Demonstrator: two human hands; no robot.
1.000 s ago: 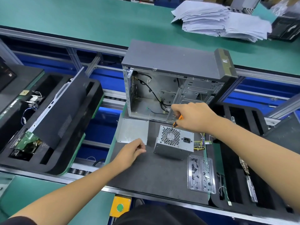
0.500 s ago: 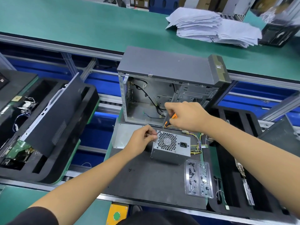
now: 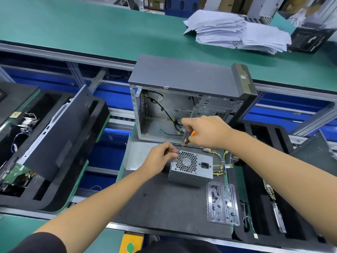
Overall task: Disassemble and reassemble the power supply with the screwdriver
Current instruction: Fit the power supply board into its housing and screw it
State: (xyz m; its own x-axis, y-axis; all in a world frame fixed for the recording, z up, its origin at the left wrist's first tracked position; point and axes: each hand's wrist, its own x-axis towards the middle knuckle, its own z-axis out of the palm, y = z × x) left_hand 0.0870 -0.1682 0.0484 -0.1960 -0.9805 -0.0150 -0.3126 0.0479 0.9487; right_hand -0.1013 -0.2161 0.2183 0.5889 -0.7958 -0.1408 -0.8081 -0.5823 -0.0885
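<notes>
The power supply (image 3: pixel 191 168) sits on the dark mat (image 3: pixel 164 207), fan grille up, at six o'clock from the open computer case (image 3: pixel 182 99). The right hand (image 3: pixel 207 131) is clenched round the orange-and-black screwdriver (image 3: pixel 188 138), whose thin shaft slants down toward the box's ten o'clock corner. There the left hand (image 3: pixel 160 157) has curled fingertips pinched together at the shaft's tip; whether they grasp a screw cannot be told.

Power supply (image 3: pixel 191 168) sits on mat (image 3: pixel 164 207), in front of open case (image 3: pixel 182 106). Screw tray (image 3: pixel 222 205) lies right-front of it; metal panel (image 3: pixel 136 154) to its left.
</notes>
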